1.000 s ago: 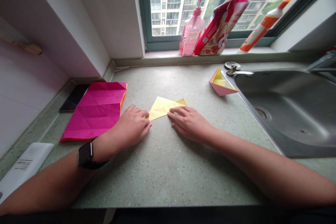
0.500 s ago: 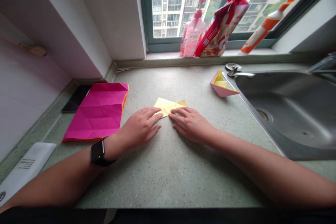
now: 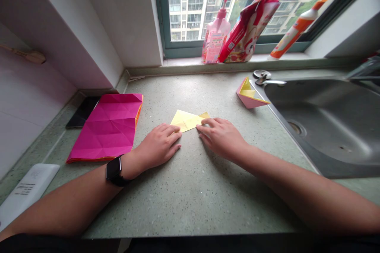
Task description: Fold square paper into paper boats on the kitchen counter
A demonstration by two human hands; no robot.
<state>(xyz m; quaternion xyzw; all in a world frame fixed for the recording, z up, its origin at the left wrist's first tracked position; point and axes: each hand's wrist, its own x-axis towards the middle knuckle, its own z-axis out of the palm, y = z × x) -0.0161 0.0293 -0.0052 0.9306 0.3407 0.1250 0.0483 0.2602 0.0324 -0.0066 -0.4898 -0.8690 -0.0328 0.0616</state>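
Note:
A folded yellow paper lies flat on the green speckled counter. My left hand, with a black watch on its wrist, rests palm down and its fingertips press the paper's near left edge. My right hand lies flat too, fingers stretched out onto the paper's right corner. Neither hand grips anything.
A creased pink sheet lies to the left, a dark phone behind it and a white remote nearer me. A pink-and-yellow paper boat sits by the steel sink. Pink pump bottle, red bag and orange bottle stand on the sill.
My left hand opened from a curled pinch at the paper's left tip and slid right onto its near edge. My right hand shifted slightly right, baring more of the paper.

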